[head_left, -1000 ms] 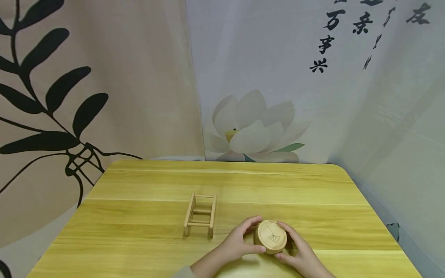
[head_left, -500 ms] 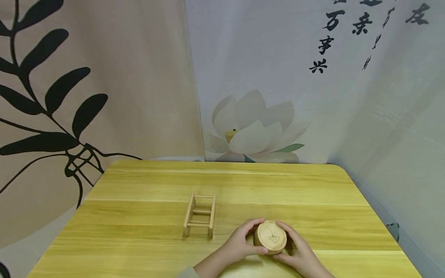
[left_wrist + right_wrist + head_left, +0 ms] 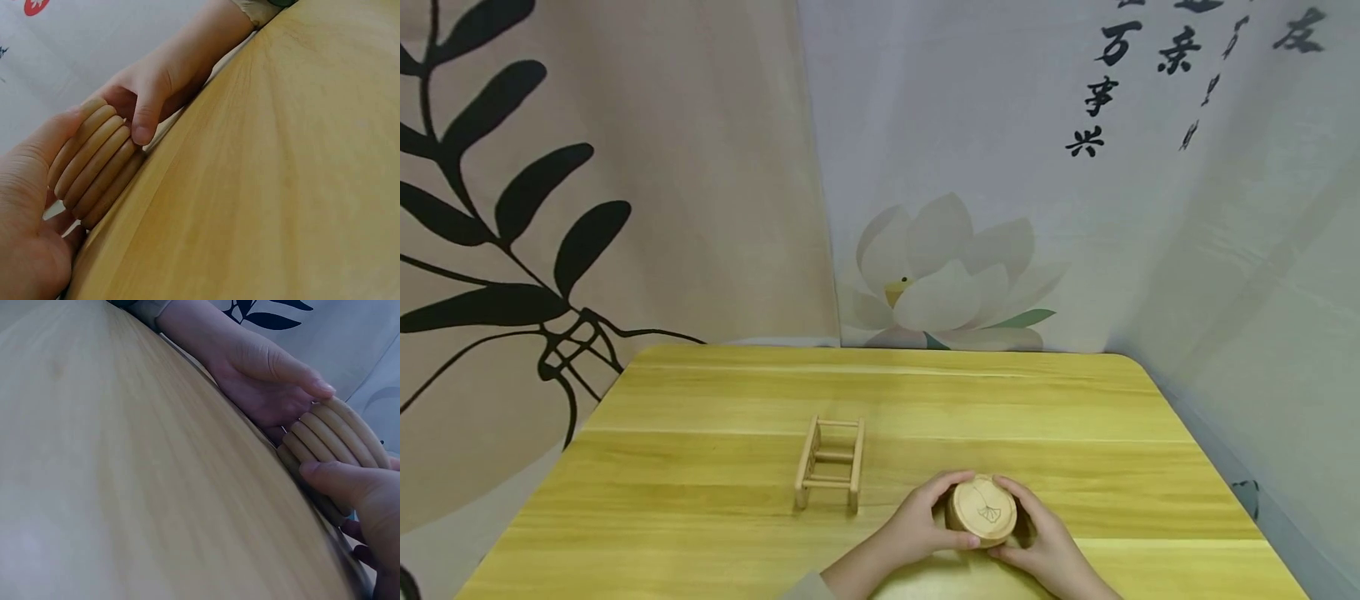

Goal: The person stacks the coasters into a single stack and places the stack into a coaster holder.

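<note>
A stack of several round wooden coasters (image 3: 983,510) sits low at the tabletop, its top one marked with a ginkgo leaf. Thumb and fingers of my left hand (image 3: 917,523) grip the stack from the left, the thumb near the top coaster. On the other side my right hand (image 3: 1051,548) holds it, thumb at the near edge and fingers at the far edge. Both wrist views show the layered rims of the coasters (image 3: 97,165), slightly offset from each other. To the left stands a small wooden rack (image 3: 835,457) with thin rails, touched by neither hand.
The wooden table (image 3: 700,500) has rounded far corners. Behind it hangs a curtain (image 3: 722,208) printed with dark leaves, a pale lotus and black characters. It closes off the back and right sides.
My left hand has shifted slightly to the right along the stack, its thumb a little further over the near edge. The stack, the right hand and the rack stay almost in place.
</note>
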The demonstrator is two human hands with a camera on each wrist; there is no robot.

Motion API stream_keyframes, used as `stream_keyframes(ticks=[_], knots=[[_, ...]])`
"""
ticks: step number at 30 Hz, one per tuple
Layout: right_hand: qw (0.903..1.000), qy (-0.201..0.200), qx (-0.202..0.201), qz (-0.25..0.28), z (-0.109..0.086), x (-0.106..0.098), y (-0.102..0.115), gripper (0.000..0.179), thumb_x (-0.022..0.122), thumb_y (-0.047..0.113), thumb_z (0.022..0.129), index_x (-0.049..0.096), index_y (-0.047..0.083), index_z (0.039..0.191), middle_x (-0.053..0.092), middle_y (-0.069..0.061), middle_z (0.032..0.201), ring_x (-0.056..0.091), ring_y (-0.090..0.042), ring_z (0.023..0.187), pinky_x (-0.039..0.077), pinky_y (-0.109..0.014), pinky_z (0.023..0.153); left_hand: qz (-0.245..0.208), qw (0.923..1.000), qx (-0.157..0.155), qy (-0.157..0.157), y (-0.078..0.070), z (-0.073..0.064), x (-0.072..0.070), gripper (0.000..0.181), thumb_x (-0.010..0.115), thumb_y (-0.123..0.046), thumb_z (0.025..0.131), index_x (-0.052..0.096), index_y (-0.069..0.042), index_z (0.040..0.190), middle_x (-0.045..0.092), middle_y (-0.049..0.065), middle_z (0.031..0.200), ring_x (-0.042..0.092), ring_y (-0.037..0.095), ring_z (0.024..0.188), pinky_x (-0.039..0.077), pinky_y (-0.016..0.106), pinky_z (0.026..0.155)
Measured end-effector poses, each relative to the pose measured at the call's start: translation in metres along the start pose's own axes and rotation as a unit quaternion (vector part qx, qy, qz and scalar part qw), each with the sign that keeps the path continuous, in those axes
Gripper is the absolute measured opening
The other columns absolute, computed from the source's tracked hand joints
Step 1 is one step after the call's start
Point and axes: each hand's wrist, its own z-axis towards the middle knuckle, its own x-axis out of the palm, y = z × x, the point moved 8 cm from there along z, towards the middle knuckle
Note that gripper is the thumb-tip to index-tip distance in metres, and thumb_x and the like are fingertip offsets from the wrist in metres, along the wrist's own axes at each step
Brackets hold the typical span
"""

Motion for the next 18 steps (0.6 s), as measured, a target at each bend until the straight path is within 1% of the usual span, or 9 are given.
stream_keyframes(ticks=[5, 11, 18], knots=[[0.9998, -0.001, -0.003, -0.018, 0.0002, 0.0011, 0.0000, 0.088, 0.086, 0.022, 0.068, 0.041, 0.020, 0.144, 0.048, -0.005, 0.140, 0.043, -0.007, 0.124, 0.031, -0.015, 0.097, 0.008, 1.0000, 0.000, 0.004, 0.0006, 0.0000, 0.0004, 0.078, 0.081, -0.028, 0.077, 0.043, -0.011, 0.143, 0.045, -0.005, 0.142, 0.039, 0.016, 0.131, 0.029, 0.034, 0.109], [0.9996, -0.007, -0.004, -0.028, 0.0011, 0.0007, 0.0014, 0.088, 0.086, 0.021, 0.067, 0.043, 0.021, 0.143, 0.049, -0.004, 0.140, 0.044, -0.010, 0.124, 0.030, -0.015, 0.097, 0.004, 1.0000, 0.005, 0.005, -0.0012, -0.0001, 0.0004, 0.080, 0.081, -0.027, 0.077, 0.042, -0.009, 0.144, 0.044, -0.003, 0.143, 0.039, 0.017, 0.131, 0.029, 0.034, 0.109], [0.9980, -0.029, -0.011, -0.055, 0.0038, -0.0015, 0.0014, 0.090, 0.088, 0.010, 0.060, 0.047, 0.020, 0.140, 0.052, -0.005, 0.137, 0.046, -0.015, 0.123, 0.030, -0.016, 0.097, 0.000, 0.9999, 0.014, 0.010, -0.0005, 0.0019, 0.0000, 0.081, 0.081, -0.026, 0.077, 0.041, -0.008, 0.145, 0.042, -0.001, 0.144, 0.038, 0.017, 0.132, 0.030, 0.033, 0.108]])
